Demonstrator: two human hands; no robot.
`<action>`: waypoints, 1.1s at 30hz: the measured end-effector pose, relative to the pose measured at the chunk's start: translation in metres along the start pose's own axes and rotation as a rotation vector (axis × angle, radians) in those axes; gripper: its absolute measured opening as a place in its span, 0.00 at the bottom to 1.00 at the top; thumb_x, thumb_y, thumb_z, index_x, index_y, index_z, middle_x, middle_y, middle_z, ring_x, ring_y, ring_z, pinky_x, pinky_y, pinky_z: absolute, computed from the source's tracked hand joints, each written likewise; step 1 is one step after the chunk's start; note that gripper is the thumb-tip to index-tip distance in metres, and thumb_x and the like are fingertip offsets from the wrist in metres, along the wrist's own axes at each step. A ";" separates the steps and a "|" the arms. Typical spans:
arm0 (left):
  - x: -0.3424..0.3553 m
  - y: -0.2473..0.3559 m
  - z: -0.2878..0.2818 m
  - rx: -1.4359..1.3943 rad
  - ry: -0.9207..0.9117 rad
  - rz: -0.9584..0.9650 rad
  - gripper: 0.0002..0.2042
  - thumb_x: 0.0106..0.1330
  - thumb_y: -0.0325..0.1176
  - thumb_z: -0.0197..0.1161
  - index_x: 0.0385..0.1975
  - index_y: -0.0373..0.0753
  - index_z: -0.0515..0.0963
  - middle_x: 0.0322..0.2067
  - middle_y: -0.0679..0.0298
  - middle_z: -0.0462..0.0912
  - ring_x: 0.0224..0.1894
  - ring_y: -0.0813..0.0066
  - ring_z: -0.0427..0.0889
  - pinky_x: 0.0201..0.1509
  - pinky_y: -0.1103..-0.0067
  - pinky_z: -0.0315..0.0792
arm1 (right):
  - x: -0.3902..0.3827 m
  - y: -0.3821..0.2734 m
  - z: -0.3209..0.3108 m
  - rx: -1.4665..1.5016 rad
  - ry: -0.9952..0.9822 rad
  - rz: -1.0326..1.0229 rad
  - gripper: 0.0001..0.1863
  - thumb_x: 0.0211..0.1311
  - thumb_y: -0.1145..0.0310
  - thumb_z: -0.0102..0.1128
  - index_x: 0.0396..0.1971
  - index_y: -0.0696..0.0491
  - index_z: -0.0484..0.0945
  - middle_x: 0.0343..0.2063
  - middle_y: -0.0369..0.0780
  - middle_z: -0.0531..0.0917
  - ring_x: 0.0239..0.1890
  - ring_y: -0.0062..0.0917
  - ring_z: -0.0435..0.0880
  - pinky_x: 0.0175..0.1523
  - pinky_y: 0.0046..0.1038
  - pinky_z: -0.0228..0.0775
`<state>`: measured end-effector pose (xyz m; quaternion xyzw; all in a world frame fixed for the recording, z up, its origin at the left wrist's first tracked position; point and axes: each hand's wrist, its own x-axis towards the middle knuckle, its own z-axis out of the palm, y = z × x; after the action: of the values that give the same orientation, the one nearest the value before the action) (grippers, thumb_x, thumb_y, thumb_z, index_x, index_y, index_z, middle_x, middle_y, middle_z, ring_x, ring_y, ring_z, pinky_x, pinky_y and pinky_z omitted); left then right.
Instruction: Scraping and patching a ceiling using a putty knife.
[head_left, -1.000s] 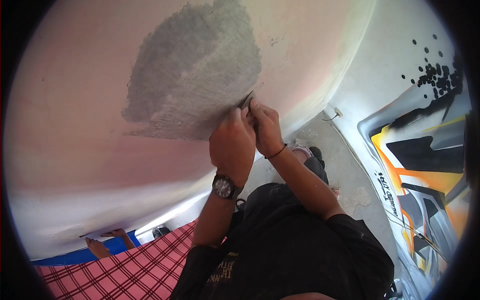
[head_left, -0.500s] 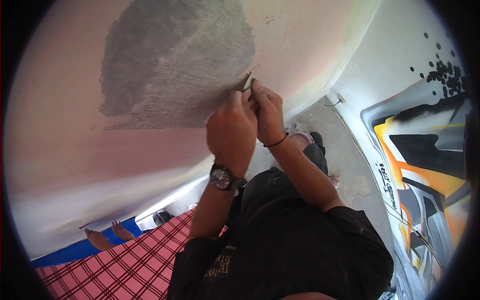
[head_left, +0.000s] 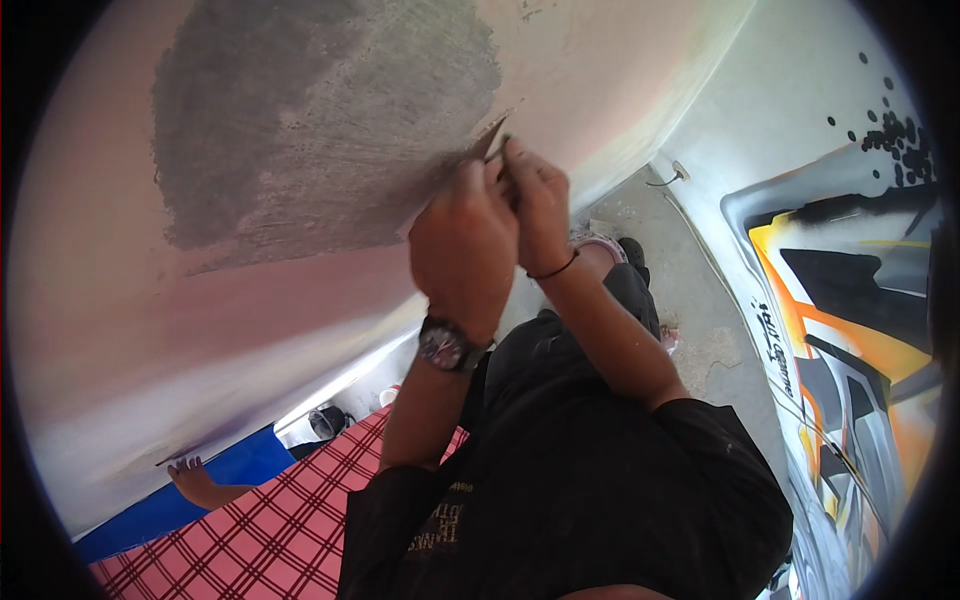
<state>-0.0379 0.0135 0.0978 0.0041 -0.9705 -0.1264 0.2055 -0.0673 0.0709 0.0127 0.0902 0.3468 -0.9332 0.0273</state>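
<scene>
My left hand (head_left: 462,235), with a dark watch (head_left: 443,345) at the wrist, is closed with its knuckles toward me. Beside it, my right hand (head_left: 540,195), with a thin black band, pinches the edge of a thin, flat, pointed piece (head_left: 491,140), brownish on one face and pale on the other. Both hands meet at its lower end, and my fingers hide how the left one grips it. Its tip is at the wall, by the lower right edge of a rough grey patch (head_left: 320,130) on the pinkish wall (head_left: 570,70).
A co-worker's hand (head_left: 190,480) is near a thin dark strip by the wall at lower left, beside blue cloth (head_left: 245,465). Pink checked cloth (head_left: 290,510) lies nearby. A pinkish bucket (head_left: 600,250) stands on the grey floor (head_left: 690,300). At right is a painted wall (head_left: 850,290).
The thin piece has tilted, showing more of its brown face, and both hands have risen slightly. The view has shifted a little. One co-worker's hand shows now, where two did before.
</scene>
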 end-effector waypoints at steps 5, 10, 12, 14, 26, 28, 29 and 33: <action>-0.006 -0.017 -0.013 0.088 -0.085 -0.098 0.10 0.71 0.39 0.60 0.30 0.42 0.83 0.24 0.51 0.83 0.28 0.47 0.83 0.30 0.58 0.75 | -0.006 0.024 0.006 -0.015 -0.068 0.050 0.23 0.74 0.55 0.57 0.24 0.58 0.81 0.16 0.34 0.78 0.14 0.15 0.72 0.19 0.19 0.60; -0.011 -0.013 -0.007 0.062 -0.016 -0.051 0.11 0.70 0.40 0.61 0.30 0.43 0.83 0.24 0.53 0.84 0.28 0.47 0.83 0.29 0.58 0.75 | -0.009 0.019 0.004 -0.037 0.013 0.017 0.22 0.73 0.55 0.58 0.24 0.57 0.82 0.16 0.33 0.79 0.19 0.12 0.74 0.24 0.17 0.60; -0.021 -0.029 -0.014 0.047 0.005 -0.017 0.11 0.71 0.39 0.60 0.28 0.42 0.81 0.25 0.53 0.84 0.29 0.47 0.83 0.30 0.59 0.75 | -0.020 0.030 0.011 0.036 -0.032 0.061 0.22 0.74 0.56 0.57 0.24 0.57 0.82 0.16 0.34 0.79 0.18 0.13 0.73 0.23 0.17 0.60; -0.022 -0.035 -0.026 0.047 -0.069 -0.102 0.12 0.71 0.39 0.59 0.27 0.42 0.80 0.24 0.53 0.83 0.29 0.47 0.83 0.30 0.58 0.75 | -0.024 0.041 0.021 0.022 -0.061 0.015 0.22 0.74 0.55 0.57 0.25 0.57 0.82 0.16 0.34 0.79 0.17 0.13 0.73 0.22 0.18 0.60; -0.015 -0.036 -0.009 0.077 0.035 0.059 0.10 0.70 0.39 0.62 0.28 0.42 0.78 0.21 0.55 0.81 0.25 0.52 0.83 0.26 0.62 0.75 | -0.013 0.022 0.018 -0.091 0.017 -0.101 0.24 0.73 0.55 0.58 0.23 0.60 0.80 0.15 0.36 0.79 0.13 0.16 0.74 0.18 0.20 0.62; -0.021 -0.038 -0.007 -0.011 0.034 0.022 0.10 0.70 0.38 0.62 0.28 0.41 0.78 0.22 0.55 0.82 0.25 0.52 0.83 0.25 0.62 0.75 | -0.018 0.023 0.014 -0.091 -0.003 -0.040 0.24 0.73 0.55 0.59 0.23 0.60 0.80 0.15 0.37 0.79 0.13 0.17 0.73 0.18 0.20 0.62; -0.023 -0.042 -0.006 -0.015 0.032 0.024 0.10 0.70 0.38 0.62 0.28 0.41 0.78 0.22 0.55 0.82 0.25 0.52 0.83 0.25 0.62 0.75 | -0.024 0.024 0.014 -0.123 -0.004 0.006 0.24 0.73 0.56 0.59 0.23 0.61 0.80 0.15 0.37 0.80 0.12 0.16 0.73 0.17 0.20 0.61; -0.021 -0.046 -0.008 -0.009 0.023 0.027 0.10 0.70 0.38 0.61 0.28 0.41 0.78 0.22 0.55 0.82 0.26 0.51 0.83 0.26 0.61 0.75 | -0.013 0.028 0.018 -0.047 -0.019 -0.073 0.25 0.73 0.56 0.59 0.22 0.61 0.80 0.17 0.39 0.81 0.11 0.17 0.72 0.16 0.20 0.59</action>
<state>-0.0177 -0.0319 0.0855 -0.0082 -0.9674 -0.1279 0.2185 -0.0540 0.0374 0.0106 0.0682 0.3711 -0.9261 -0.0012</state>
